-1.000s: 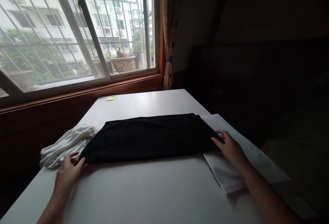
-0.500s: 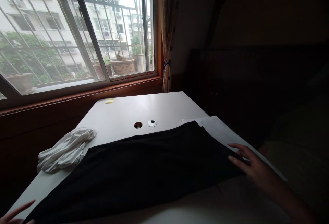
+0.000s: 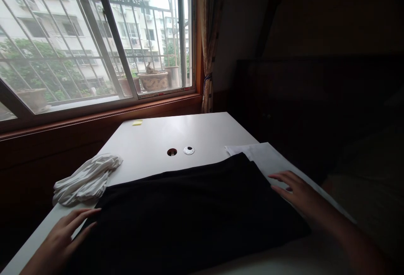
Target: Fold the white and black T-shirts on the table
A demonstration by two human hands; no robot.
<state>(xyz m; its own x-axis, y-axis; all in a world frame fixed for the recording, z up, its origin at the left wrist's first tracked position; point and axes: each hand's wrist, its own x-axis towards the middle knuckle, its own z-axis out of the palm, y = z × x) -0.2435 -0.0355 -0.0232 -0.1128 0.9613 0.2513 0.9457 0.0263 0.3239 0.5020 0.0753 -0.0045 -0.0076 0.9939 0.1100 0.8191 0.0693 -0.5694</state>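
A black cloth [image 3: 183, 212] lies spread over the near part of the white table [image 3: 151, 140]. At its left edge is my left hand [image 3: 67, 233], fingers stretched and apart, with nothing gripped in it. My right hand [image 3: 292, 190] is at the cloth's right edge, its fingers also apart and holding nothing. Whether the fingertips touch the fabric is hard to tell. Beyond my left hand, a crumpled white cloth [image 3: 86, 180] rests on the table's left edge. A flat white sheet or cloth [image 3: 268, 157] lies partly under the black cloth on the right.
Farther back in the table top are a round hole [image 3: 172, 152] and a white round cap [image 3: 189, 150]. A yellow note [image 3: 137, 122] is near the far left corner. Behind stand a barred window [image 3: 94, 39] and a tied curtain [image 3: 208, 47]; the right side is dark.
My left hand has come up and inward into fuller view along the cloth's left edge. My right hand has let go of the cloth's edge and shifted slightly left. The cloth's right corner now lies lower.
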